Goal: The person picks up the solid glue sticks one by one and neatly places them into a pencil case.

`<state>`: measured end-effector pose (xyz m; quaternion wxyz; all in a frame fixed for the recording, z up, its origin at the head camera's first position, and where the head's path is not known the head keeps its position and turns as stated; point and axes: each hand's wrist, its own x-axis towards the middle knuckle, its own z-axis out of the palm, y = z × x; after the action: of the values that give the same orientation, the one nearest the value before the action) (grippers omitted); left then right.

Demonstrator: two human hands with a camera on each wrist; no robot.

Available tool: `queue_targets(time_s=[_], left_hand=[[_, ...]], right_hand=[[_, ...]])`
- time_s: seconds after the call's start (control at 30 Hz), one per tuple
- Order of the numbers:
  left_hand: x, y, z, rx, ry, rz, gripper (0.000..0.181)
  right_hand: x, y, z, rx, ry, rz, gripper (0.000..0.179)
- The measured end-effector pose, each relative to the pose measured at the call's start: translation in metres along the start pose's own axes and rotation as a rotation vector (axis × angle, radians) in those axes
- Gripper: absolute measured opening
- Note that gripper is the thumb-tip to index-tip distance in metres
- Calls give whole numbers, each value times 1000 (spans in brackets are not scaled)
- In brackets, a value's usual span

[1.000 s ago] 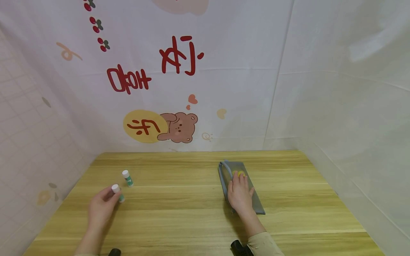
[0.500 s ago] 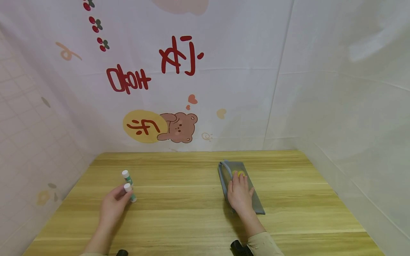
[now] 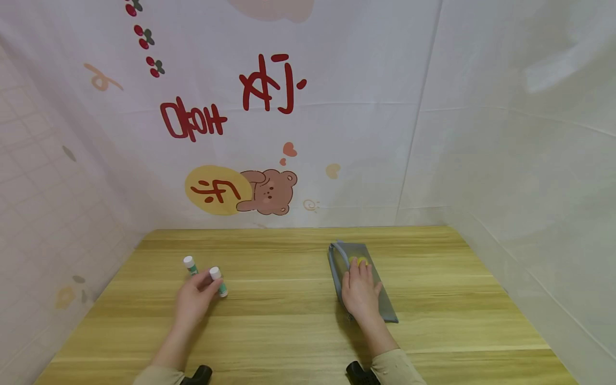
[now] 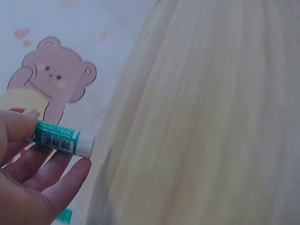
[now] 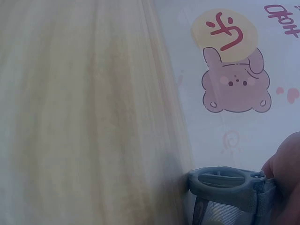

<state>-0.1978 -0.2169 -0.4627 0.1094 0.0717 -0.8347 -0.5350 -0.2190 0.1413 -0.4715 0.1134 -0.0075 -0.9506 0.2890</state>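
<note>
My left hand (image 3: pixel 193 300) pinches a glue stick (image 4: pixel 58 138) with a white cap and green label, between thumb and fingers. It is held above the table, left of centre. Just behind that hand a second glue stick (image 3: pixel 190 263) of the same kind shows its white cap, with its lower part hidden. On the right, a grey zip pouch (image 3: pixel 387 307) lies on the table, its zip edge parted on the left side. My right hand (image 3: pixel 362 294) rests on the pouch with fingers extended. In the right wrist view the pouch's mouth (image 5: pixel 220 180) gapes.
The wood-grain table (image 3: pixel 279 321) stretches between both hands. A white printed cloth (image 3: pixel 366 133) with a bear and red characters hangs behind it and along both sides. Yellow round shapes (image 3: pixel 362 261) show at the pouch, by the right fingertips.
My left hand has carried the glue stick to the right, past the second one, which it now partly covers. The right hand and the pouch have stayed put.
</note>
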Motion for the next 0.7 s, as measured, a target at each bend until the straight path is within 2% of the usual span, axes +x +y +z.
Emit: queue_targets(time_s=[0.27, 0.7], left_hand=[[4, 11, 26, -60, -37, -7, 33], [5, 21, 67, -144, -74, 17, 33]], right_hand=[[-1, -1, 0, -3, 5, -8, 48], [0, 0, 1, -2, 12, -7, 48]])
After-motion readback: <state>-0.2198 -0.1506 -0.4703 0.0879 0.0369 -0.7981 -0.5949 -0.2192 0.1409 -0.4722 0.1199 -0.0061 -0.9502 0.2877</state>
